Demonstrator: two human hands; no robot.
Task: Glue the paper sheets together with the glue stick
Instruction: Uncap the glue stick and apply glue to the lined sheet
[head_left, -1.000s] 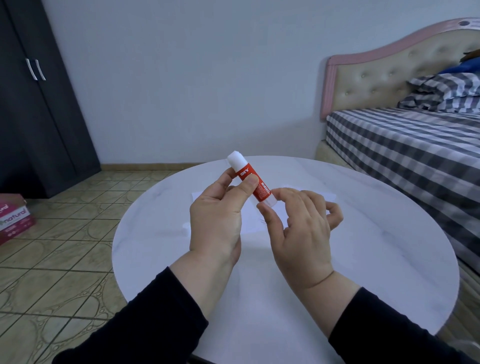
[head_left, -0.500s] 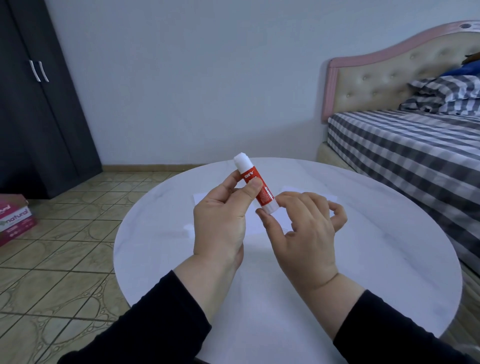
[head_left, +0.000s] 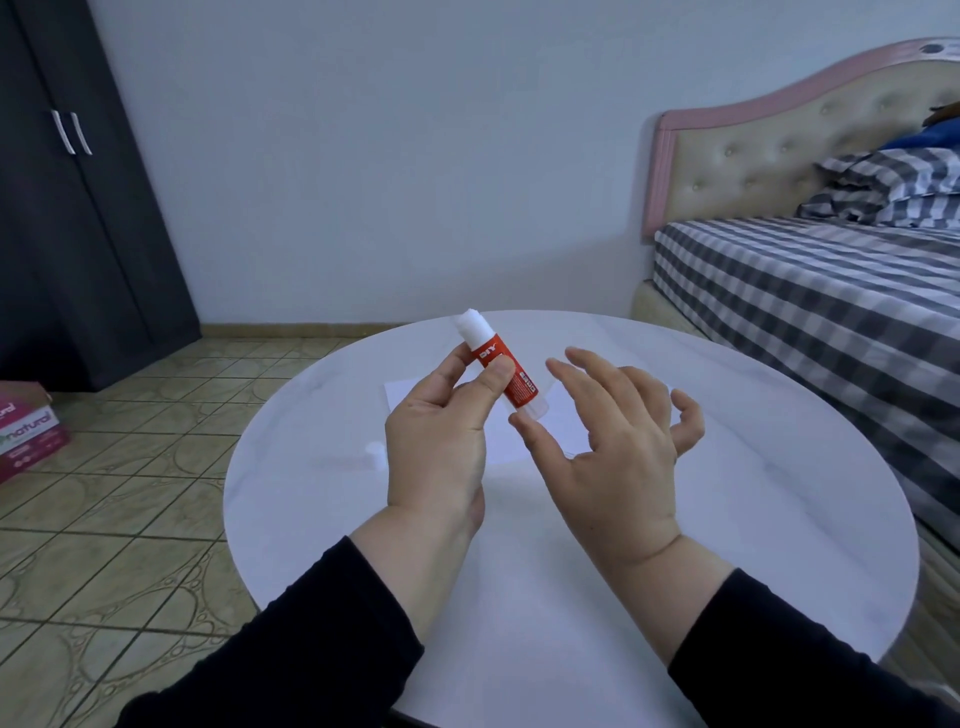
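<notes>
My left hand (head_left: 441, 431) pinches a red glue stick (head_left: 511, 382) between thumb and fingers, holding it tilted above the round white table (head_left: 727, 519). The stick's white end (head_left: 474, 325) points up and away. My right hand (head_left: 618, 452) hovers just right of the stick with fingers spread and straight; its thumb tip is close to the stick's lower end. White paper sheets (head_left: 563, 415) lie flat on the table behind both hands, partly hidden by them. A small white cap-like object (head_left: 375, 448) lies on the table left of my left hand.
A bed (head_left: 810, 291) with a checked cover and padded headboard stands close to the table on the right. A dark wardrobe (head_left: 78, 208) fills the left wall. A pink box (head_left: 28, 431) sits on the tiled floor at the left.
My right hand has let go of the stick's lower end and its fingers have spread open. My left hand keeps holding the glue stick in about the same place.
</notes>
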